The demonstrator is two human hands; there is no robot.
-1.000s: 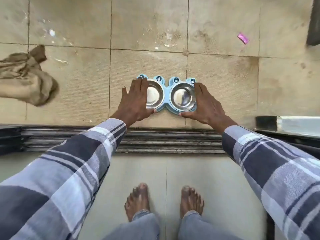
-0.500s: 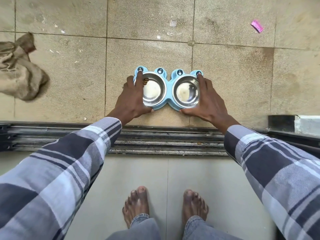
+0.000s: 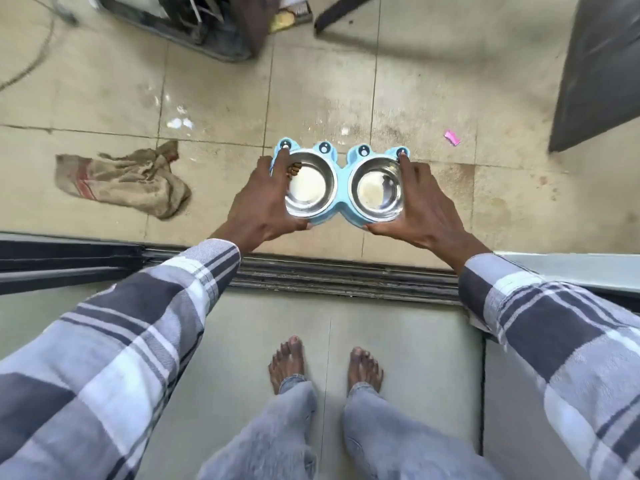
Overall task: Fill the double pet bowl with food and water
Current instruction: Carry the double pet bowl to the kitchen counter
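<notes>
The double pet bowl is a light blue frog-shaped holder with two steel bowls, both holding nothing that I can see. It is held above the tiled floor, in front of me. My left hand grips its left end, thumb under the near edge and fingers over the left bowl's rim. My right hand grips the right end the same way, forefinger reaching to the far corner.
A crumpled brown sack cloth lies on the floor to the left. A sliding door track crosses below the hands, my bare feet behind it. A pink scrap lies at right; dark furniture and clutter stand beyond.
Both hands have closed on the bowl holder's ends and lifted it off the floor toward me. The view has risen and widened, showing more floor beyond.
</notes>
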